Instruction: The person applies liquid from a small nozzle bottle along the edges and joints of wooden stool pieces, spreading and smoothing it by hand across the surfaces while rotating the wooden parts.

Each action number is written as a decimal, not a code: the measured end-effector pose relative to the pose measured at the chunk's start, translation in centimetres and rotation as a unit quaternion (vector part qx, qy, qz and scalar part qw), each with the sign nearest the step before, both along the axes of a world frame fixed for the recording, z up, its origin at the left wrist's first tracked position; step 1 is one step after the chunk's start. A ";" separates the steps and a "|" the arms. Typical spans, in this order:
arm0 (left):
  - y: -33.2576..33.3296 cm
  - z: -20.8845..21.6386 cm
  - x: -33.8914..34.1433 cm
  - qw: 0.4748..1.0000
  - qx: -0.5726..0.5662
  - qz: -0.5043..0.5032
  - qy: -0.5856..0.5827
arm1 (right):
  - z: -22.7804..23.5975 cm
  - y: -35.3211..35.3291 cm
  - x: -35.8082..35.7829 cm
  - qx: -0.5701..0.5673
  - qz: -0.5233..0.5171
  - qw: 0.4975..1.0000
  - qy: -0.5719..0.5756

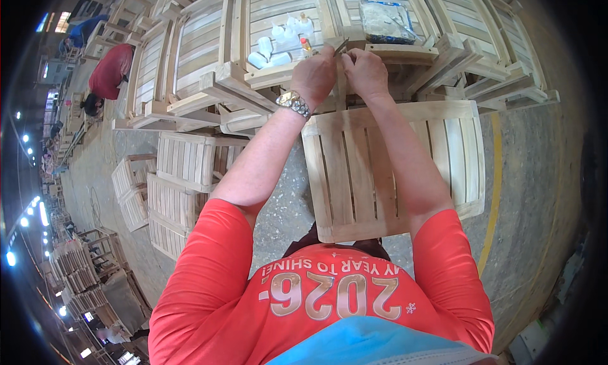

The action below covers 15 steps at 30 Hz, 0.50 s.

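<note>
- The left hand (313, 78) looks pinched narrow on a thin dark blade-like piece (342, 46); the fingers of the right hand (367, 73) are bunched just beside it, and I cannot tell whether they grip anything.
- That piece lies between the two hands, near the front rail of the slatted worktop (269, 4). If it has an edge, a slip could nick a fingertip, since both hands work so close together.
- A loosened pinch could drop it through the worktop frame or onto the slatted wooden panel (358, 168) below the forearms, possibly marking the wood.
- The red-capped bottle (306, 45) stands just beyond the left hand; a sideways jerk could topple it, and a loose cap might then spill its contents.
- White plastic bottles (265, 48) lie near it and might roll if bumped.
- The tray of pale paste (383, 19) sits beyond the right hand; a careless reach could smear paste onto sleeve or slats.
- The metal wristwatch (293, 104) could scratch or catch on a rail if that wrist drops.
</note>
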<state>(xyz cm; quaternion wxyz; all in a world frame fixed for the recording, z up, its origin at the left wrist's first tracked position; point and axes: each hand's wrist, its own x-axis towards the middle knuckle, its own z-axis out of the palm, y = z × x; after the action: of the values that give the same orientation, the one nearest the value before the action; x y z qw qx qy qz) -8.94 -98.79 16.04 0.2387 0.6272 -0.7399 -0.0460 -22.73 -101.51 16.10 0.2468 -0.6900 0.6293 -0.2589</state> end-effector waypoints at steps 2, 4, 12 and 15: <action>-0.1 0.1 -0.1 1.000 0.000 0.000 -0.016 | 0.0 0.1 0.1 0.005 0.000 1.000 -0.001; -0.2 0.4 -0.4 1.000 0.000 -0.001 -0.030 | 0.1 0.1 0.1 0.018 0.001 1.000 -0.006; -1.4 0.7 -0.5 0.997 0.050 0.040 0.032 | -0.8 0.8 -0.5 -0.029 -0.024 0.997 -0.061; -2.9 0.7 2.2 0.992 0.070 0.030 0.099 | -0.9 1.0 -1.4 -0.032 -0.036 0.991 -0.125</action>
<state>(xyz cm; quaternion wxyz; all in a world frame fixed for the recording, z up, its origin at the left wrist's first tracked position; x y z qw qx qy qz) -6.70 -101.69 16.70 0.2679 0.6567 -0.6884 -0.1521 -24.12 -100.50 15.18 0.2916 -0.6366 0.6094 -0.3718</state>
